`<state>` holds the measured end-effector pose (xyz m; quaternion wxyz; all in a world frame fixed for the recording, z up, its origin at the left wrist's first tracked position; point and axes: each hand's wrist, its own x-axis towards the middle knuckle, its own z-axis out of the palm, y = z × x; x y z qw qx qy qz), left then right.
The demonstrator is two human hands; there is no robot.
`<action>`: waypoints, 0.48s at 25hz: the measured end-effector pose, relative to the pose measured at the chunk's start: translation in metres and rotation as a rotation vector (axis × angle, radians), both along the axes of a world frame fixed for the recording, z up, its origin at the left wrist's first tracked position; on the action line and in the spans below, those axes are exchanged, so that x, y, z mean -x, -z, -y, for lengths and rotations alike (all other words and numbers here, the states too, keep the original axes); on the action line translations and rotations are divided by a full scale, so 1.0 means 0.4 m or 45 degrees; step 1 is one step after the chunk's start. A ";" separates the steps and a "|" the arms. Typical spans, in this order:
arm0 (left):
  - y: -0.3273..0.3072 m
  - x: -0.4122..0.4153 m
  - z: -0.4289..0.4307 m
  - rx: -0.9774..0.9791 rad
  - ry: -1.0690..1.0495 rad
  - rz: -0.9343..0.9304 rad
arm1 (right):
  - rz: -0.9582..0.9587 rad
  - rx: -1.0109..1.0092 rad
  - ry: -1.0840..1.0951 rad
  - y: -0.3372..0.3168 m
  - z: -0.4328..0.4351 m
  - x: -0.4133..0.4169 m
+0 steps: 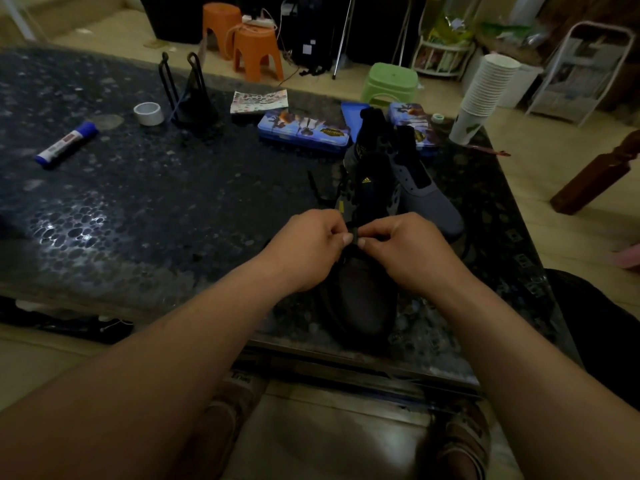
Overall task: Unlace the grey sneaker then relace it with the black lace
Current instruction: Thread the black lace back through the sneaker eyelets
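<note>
A grey sneaker point(363, 299) stands on the dark speckled table point(156, 209), its toe pointing at me near the front edge. The black lace point(354, 234) shows between my two thumbs, low on the shoe's lacing. My left hand point(308, 247) pinches the lace from the left. My right hand point(405, 251) pinches it from the right. A loose black lace end point(317, 188) trails on the table left of the shoe. A second grey sneaker point(426, 192) lies behind and to the right.
Blue tin cases point(303, 131) lie behind the shoes. A glue stick point(65, 144), a tape roll point(149, 113) and a black stand point(188, 95) sit at the left. Stacked paper cups point(485, 91) stand at the right corner. Orange and green stools are beyond the table.
</note>
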<state>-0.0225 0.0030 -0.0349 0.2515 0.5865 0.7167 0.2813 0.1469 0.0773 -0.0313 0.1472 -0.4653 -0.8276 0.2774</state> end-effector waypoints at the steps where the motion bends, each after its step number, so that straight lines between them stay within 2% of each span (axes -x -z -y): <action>1: -0.003 0.001 0.000 0.018 0.024 0.004 | 0.014 -0.002 -0.014 -0.002 -0.001 0.001; 6: 0.003 -0.001 0.000 0.005 -0.005 -0.050 | 0.086 -0.070 -0.019 -0.002 0.006 0.006; 9: 0.007 -0.004 0.004 0.041 0.020 0.049 | 0.025 -0.078 0.006 0.005 0.018 0.006; 12: 0.001 -0.017 0.016 -0.077 0.022 0.044 | -0.036 -0.120 0.015 0.006 0.026 0.003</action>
